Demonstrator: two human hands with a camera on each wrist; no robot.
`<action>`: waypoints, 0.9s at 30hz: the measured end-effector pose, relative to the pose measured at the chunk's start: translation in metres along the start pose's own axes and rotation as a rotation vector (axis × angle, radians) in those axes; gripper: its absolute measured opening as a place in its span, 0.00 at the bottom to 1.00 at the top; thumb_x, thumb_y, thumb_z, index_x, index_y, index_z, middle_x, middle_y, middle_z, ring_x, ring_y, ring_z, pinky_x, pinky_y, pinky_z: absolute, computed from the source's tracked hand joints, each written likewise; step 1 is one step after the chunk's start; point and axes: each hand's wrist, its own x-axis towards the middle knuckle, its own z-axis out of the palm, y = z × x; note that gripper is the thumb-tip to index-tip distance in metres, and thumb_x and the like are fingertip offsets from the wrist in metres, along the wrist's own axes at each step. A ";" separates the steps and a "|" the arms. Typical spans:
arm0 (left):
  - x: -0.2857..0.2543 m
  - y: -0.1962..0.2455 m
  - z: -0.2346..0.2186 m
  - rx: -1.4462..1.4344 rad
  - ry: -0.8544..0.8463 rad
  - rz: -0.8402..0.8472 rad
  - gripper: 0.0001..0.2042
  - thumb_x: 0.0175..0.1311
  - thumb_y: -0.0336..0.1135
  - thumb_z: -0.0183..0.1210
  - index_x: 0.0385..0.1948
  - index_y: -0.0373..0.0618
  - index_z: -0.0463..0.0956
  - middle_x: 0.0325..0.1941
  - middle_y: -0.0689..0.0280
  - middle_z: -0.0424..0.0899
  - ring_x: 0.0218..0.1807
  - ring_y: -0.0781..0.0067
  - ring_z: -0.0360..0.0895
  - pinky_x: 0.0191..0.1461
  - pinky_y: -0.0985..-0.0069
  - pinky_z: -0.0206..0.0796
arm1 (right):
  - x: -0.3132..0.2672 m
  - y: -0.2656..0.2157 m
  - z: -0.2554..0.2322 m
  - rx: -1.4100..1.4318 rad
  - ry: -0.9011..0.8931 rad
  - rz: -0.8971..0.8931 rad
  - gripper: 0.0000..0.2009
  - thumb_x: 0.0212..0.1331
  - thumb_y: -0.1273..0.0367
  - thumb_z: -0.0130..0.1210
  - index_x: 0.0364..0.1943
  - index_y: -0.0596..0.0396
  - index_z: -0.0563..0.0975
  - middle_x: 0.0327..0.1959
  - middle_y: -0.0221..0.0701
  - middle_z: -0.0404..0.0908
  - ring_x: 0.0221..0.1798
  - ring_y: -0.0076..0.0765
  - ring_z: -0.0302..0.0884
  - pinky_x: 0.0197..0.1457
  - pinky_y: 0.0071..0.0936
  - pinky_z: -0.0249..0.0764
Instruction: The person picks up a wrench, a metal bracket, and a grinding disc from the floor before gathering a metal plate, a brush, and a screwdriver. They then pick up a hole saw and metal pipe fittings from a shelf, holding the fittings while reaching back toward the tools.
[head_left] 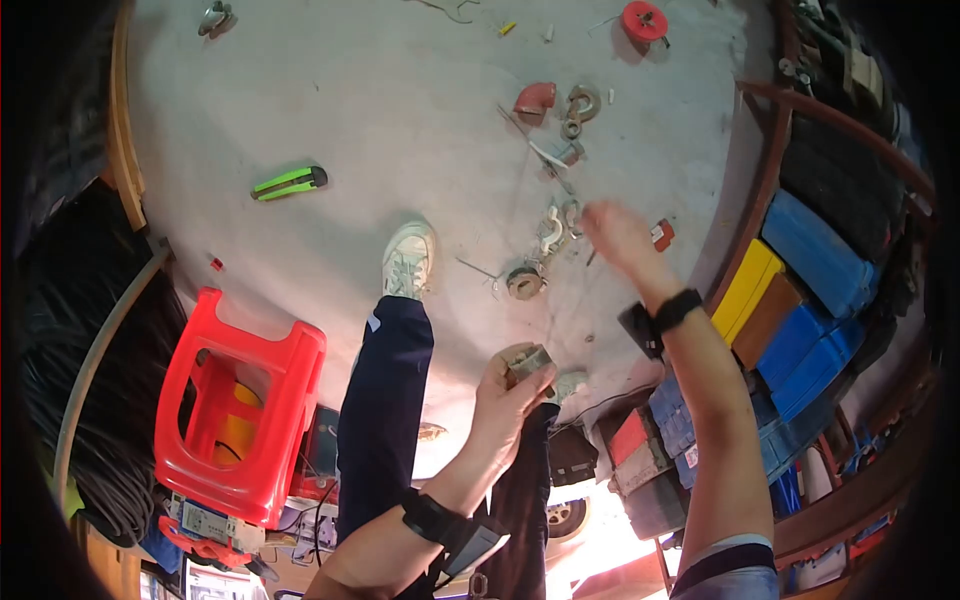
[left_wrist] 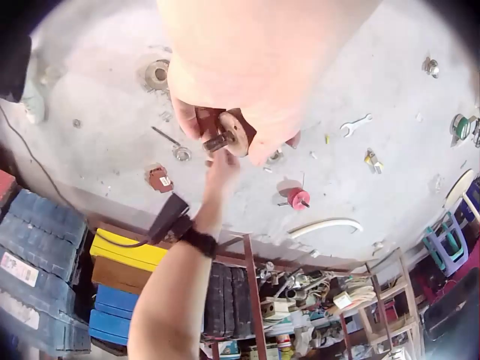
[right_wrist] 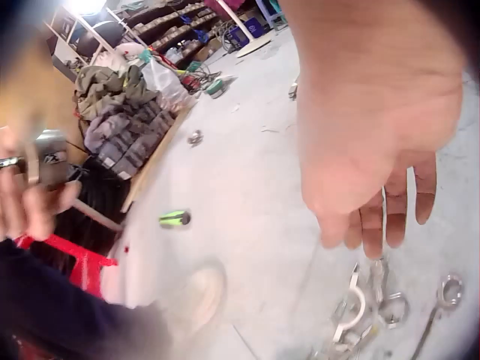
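Edges: long tan wooden strip [head_left: 125, 130] along the left; reddish-brown shelf frame [head_left: 775, 130] along the right. Wide stretch of floor between the green-and-black utility knife [head_left: 285, 184] and the white curved metal clamp [head_left: 557, 234]. Red plastic stool [head_left: 240, 485] sits at lower left, beside the person's leg.

Surface: pale grey floor [head_left: 330, 110], some marks. Blue plastic bins [head_left: 815, 245] fill the right-hand shelving.

Grip, left hand [head_left: 503, 400]: thumb and fingers pinch a grey round metal fitting [head_left: 530, 364], raised above the floor. Grip, right hand [head_left: 622, 240]: fingers extended, loose, just beside the clamp; contact cannot be told.
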 end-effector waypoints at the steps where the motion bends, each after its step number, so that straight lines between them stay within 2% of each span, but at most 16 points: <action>1: 0.000 0.001 0.001 -0.012 0.003 -0.014 0.15 0.53 0.29 0.57 0.42 0.42 0.64 0.33 0.68 0.71 0.34 0.77 0.71 0.41 0.76 0.65 | 0.024 -0.005 -0.008 0.112 0.066 0.073 0.09 0.48 0.62 0.50 0.28 0.52 0.74 0.26 0.40 0.75 0.33 0.48 0.73 0.35 0.41 0.68; 2: -0.001 0.003 0.002 -0.014 0.008 -0.012 0.15 0.53 0.29 0.57 0.42 0.42 0.64 0.33 0.68 0.71 0.34 0.77 0.71 0.41 0.76 0.65 | 0.047 -0.011 -0.015 0.223 0.130 0.145 0.09 0.48 0.63 0.50 0.30 0.51 0.74 0.28 0.40 0.75 0.34 0.48 0.73 0.36 0.41 0.68; 4: -0.002 0.010 0.006 -0.068 0.051 -0.016 0.15 0.53 0.28 0.57 0.41 0.43 0.63 0.33 0.68 0.71 0.34 0.77 0.71 0.41 0.76 0.65 | 0.091 -0.009 -0.011 0.210 0.315 0.088 0.11 0.48 0.64 0.51 0.37 0.48 0.72 0.38 0.38 0.73 0.41 0.46 0.71 0.40 0.39 0.69; 5: -0.002 0.014 0.006 -0.065 0.055 -0.014 0.15 0.53 0.27 0.56 0.42 0.43 0.62 0.34 0.67 0.71 0.35 0.76 0.72 0.43 0.75 0.65 | 0.104 -0.015 -0.014 0.214 0.314 0.082 0.11 0.48 0.64 0.51 0.37 0.48 0.72 0.38 0.38 0.73 0.41 0.46 0.71 0.40 0.39 0.69; 7: -0.004 0.026 0.007 -0.086 0.064 -0.022 0.15 0.53 0.26 0.54 0.42 0.44 0.62 0.35 0.66 0.71 0.35 0.75 0.72 0.45 0.74 0.64 | 0.124 -0.026 -0.020 0.082 0.377 0.039 0.18 0.45 0.71 0.52 0.45 0.44 0.70 0.51 0.34 0.67 0.50 0.43 0.66 0.47 0.36 0.67; 8: -0.004 0.032 0.007 -0.105 0.065 -0.029 0.15 0.53 0.25 0.53 0.43 0.45 0.62 0.36 0.66 0.72 0.36 0.74 0.72 0.46 0.74 0.64 | 0.132 -0.031 -0.023 0.087 0.377 0.032 0.18 0.45 0.71 0.52 0.45 0.44 0.70 0.51 0.34 0.67 0.50 0.43 0.66 0.47 0.36 0.67; 10: -0.004 0.039 0.000 -0.127 0.060 -0.017 0.16 0.52 0.24 0.52 0.43 0.46 0.62 0.37 0.65 0.72 0.37 0.73 0.72 0.47 0.71 0.63 | 0.148 -0.035 -0.029 -0.202 0.222 -0.063 0.23 0.43 0.74 0.52 0.48 0.41 0.67 0.52 0.32 0.64 0.54 0.41 0.62 0.48 0.37 0.66; 11: -0.005 0.043 -0.003 -0.135 0.031 -0.006 0.16 0.52 0.25 0.52 0.43 0.46 0.61 0.37 0.65 0.72 0.37 0.73 0.72 0.47 0.71 0.63 | 0.156 -0.033 -0.028 -0.196 0.229 -0.073 0.23 0.43 0.74 0.52 0.48 0.41 0.67 0.52 0.32 0.64 0.54 0.41 0.62 0.48 0.37 0.66; 13: -0.006 0.051 -0.003 -0.122 0.020 0.005 0.15 0.52 0.27 0.53 0.42 0.46 0.62 0.35 0.66 0.72 0.35 0.74 0.72 0.47 0.69 0.63 | 0.164 -0.030 -0.022 -0.241 0.174 -0.157 0.14 0.49 0.61 0.51 0.41 0.44 0.70 0.42 0.33 0.71 0.48 0.38 0.68 0.44 0.41 0.68; 17: -0.007 0.053 0.004 -0.046 0.022 -0.052 0.12 0.54 0.30 0.55 0.38 0.46 0.63 0.31 0.68 0.73 0.32 0.77 0.72 0.44 0.71 0.64 | 0.167 -0.019 -0.011 -0.377 0.046 0.025 0.15 0.46 0.62 0.53 0.40 0.45 0.71 0.38 0.33 0.72 0.45 0.40 0.70 0.43 0.40 0.68; 20: -0.005 0.054 0.006 0.020 -0.019 -0.103 0.10 0.54 0.30 0.55 0.37 0.44 0.65 0.30 0.67 0.73 0.32 0.77 0.72 0.44 0.71 0.64 | 0.140 -0.011 -0.013 -0.237 0.097 0.093 0.14 0.41 0.63 0.54 0.36 0.48 0.73 0.34 0.34 0.75 0.40 0.43 0.72 0.41 0.40 0.67; 22: -0.005 0.055 0.008 0.022 -0.026 -0.103 0.11 0.54 0.30 0.54 0.38 0.43 0.65 0.32 0.65 0.74 0.33 0.75 0.73 0.45 0.71 0.64 | 0.115 -0.011 -0.026 0.250 0.127 0.321 0.15 0.36 0.64 0.53 0.32 0.52 0.74 0.31 0.36 0.77 0.34 0.44 0.73 0.38 0.39 0.67; 23: -0.005 0.054 0.009 0.024 -0.036 -0.102 0.12 0.54 0.29 0.54 0.40 0.41 0.66 0.33 0.64 0.75 0.35 0.73 0.73 0.46 0.71 0.63 | 0.108 0.001 -0.022 0.458 0.095 0.411 0.15 0.37 0.61 0.53 0.32 0.52 0.75 0.27 0.34 0.78 0.31 0.36 0.75 0.33 0.33 0.66; 25: -0.006 0.053 0.011 -0.062 -0.090 -0.089 0.14 0.54 0.29 0.53 0.43 0.40 0.65 0.36 0.61 0.75 0.38 0.71 0.74 0.49 0.71 0.63 | 0.070 0.007 -0.040 1.031 -0.137 0.594 0.15 0.42 0.60 0.52 0.34 0.52 0.75 0.27 0.27 0.78 0.32 0.26 0.74 0.32 0.26 0.65; 26: -0.007 0.053 0.011 -0.141 -0.136 -0.072 0.16 0.54 0.29 0.53 0.46 0.38 0.64 0.39 0.58 0.75 0.40 0.68 0.74 0.51 0.70 0.62 | 0.047 0.007 -0.046 1.142 -0.175 0.623 0.14 0.44 0.61 0.52 0.35 0.52 0.75 0.27 0.25 0.77 0.32 0.22 0.73 0.31 0.24 0.63; 27: -0.006 0.052 0.009 -0.135 -0.186 -0.084 0.21 0.54 0.28 0.51 0.52 0.37 0.61 0.48 0.54 0.72 0.50 0.65 0.69 0.56 0.70 0.58 | 0.022 0.006 -0.051 1.253 -0.211 0.649 0.14 0.47 0.61 0.51 0.36 0.52 0.75 0.27 0.23 0.77 0.31 0.19 0.71 0.31 0.21 0.62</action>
